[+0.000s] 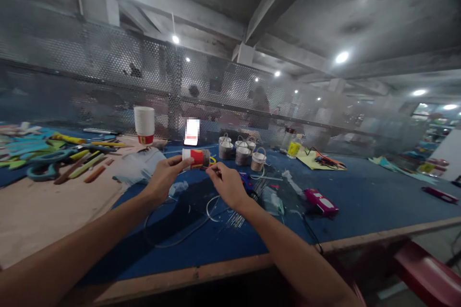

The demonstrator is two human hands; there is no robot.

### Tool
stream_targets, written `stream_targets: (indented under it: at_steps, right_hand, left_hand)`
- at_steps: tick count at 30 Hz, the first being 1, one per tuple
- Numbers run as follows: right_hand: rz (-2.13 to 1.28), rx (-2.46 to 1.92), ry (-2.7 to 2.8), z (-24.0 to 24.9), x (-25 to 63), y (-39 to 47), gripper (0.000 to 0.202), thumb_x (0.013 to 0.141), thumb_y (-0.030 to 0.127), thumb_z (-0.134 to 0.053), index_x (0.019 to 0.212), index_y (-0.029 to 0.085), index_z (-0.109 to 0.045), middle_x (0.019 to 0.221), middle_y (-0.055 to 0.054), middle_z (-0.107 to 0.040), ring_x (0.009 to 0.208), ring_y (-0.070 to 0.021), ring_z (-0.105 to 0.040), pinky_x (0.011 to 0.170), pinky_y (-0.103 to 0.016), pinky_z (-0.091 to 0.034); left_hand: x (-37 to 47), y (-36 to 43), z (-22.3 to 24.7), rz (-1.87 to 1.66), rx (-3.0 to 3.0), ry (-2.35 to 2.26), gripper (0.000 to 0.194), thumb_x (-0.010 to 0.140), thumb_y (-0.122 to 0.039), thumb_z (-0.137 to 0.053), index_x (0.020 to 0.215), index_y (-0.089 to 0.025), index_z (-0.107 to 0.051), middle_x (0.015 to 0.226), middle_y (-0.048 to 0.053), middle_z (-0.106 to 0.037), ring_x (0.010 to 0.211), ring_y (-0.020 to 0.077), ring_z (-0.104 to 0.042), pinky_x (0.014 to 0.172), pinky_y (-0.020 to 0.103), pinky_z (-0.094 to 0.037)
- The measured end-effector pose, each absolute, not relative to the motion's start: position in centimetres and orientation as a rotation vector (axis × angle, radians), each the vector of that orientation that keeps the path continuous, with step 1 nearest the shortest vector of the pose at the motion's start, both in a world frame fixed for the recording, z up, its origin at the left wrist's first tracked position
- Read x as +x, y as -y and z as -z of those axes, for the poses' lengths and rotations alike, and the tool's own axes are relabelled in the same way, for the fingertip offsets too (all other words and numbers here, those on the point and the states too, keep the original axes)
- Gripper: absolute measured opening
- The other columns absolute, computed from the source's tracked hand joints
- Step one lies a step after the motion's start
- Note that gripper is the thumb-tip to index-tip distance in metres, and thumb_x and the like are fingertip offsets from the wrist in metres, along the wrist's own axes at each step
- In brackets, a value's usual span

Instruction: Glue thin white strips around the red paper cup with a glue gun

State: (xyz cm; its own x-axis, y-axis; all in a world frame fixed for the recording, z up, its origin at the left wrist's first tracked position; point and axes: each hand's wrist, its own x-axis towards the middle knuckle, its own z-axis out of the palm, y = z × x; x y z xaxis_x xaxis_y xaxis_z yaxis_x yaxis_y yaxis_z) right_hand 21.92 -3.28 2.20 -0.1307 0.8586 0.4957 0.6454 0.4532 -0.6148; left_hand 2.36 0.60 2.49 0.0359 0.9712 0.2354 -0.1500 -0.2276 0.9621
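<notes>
A small paper cup with a red band and a brown-grey wrapped end (197,157) lies sideways in the air, gripped by my left hand (166,176) around its white end. My right hand (226,182) is at the wrapped end, its thumb and index finger pinched together; what they hold is too small to make out. A yellow loop (212,160) shows just behind those fingertips. Beyond my right hand stand several small cups with wire handles (243,153). A pale cord (169,245) curves over the blue table below my hands.
A stack of white cups (144,122) and a lit phone (192,131) stand at the back. Scissors (45,165) and tools lie left. To the right are a magenta device (320,202), a yellow-labelled bottle (294,147) and yellow paper (313,159). Thin sticks (237,218) lie near my right forearm.
</notes>
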Motion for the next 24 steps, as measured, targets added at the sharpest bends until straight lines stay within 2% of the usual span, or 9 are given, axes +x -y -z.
stream_targets:
  at_steps: [2, 4, 8, 13, 24]
  right_hand:
    - [-0.146, -1.304, 1.898, -2.5, 22.1, 3.5, 0.02, 0.106, 0.037, -0.06, 0.103, 0.021, -0.071, 0.09, -0.004, -0.079, 0.081, -0.0184, -0.073, 0.075, -0.026, -0.047]
    - [-0.075, -1.302, 1.913, -2.8, 22.1, 3.7, 0.021, 0.107, 0.037, -0.058, 0.104, 0.021, -0.072, 0.091, -0.004, -0.079, 0.083, -0.0186, -0.073, 0.075, -0.027, -0.046]
    - [-0.069, -1.207, 1.905, -3.1, 22.3, 4.0, 0.02, 0.105, 0.037, -0.06, 0.1, 0.022, -0.072, 0.094, -0.003, -0.078, 0.082, -0.0162, -0.071, 0.077, -0.026, -0.046]
    - [-0.121, -1.122, 1.863, -3.2, 22.6, 3.7, 0.02, 0.103, 0.037, -0.064, 0.097, 0.021, -0.075, 0.094, -0.003, -0.078, 0.08, -0.0152, -0.068, 0.076, -0.025, -0.048]
    - [-0.214, -1.059, 1.723, -3.5, 23.2, 2.9, 0.021, 0.096, 0.037, -0.07, 0.089, 0.019, -0.077, 0.075, 0.0, -0.069, 0.066, -0.0138, -0.058, 0.067, -0.025, -0.045]
  left_hand:
    - [2.3, -0.5, -2.4, -1.391, 1.289, -0.951, 0.036, 0.069, -0.048, -0.089, 0.093, -0.021, -0.087, 0.079, 0.006, -0.083, 0.086, 0.0331, -0.075, 0.075, 0.039, -0.056]
    - [2.3, -0.3, -2.3, -1.391, 1.308, -0.948, 0.035, 0.071, -0.047, -0.089, 0.094, -0.02, -0.087, 0.082, 0.007, -0.083, 0.091, 0.0327, -0.075, 0.08, 0.039, -0.057]
    - [2.4, -0.1, -2.1, -1.394, 1.392, -0.932, 0.029, 0.075, -0.044, -0.089, 0.093, -0.022, -0.088, 0.092, 0.007, -0.085, 0.1, 0.0314, -0.074, 0.098, 0.04, -0.053]
    - [2.6, 0.4, -2.4, -1.346, 1.435, -0.896, 0.034, 0.074, -0.048, -0.088, 0.094, -0.02, -0.089, 0.094, 0.008, -0.086, 0.105, 0.0341, -0.074, 0.107, 0.045, -0.048]
    - [2.6, 0.8, -2.4, -1.264, 1.578, -0.979, 0.038, 0.076, -0.053, -0.082, 0.096, -0.021, -0.088, 0.1, 0.009, -0.086, 0.106, 0.0362, -0.072, 0.103, 0.044, -0.047]
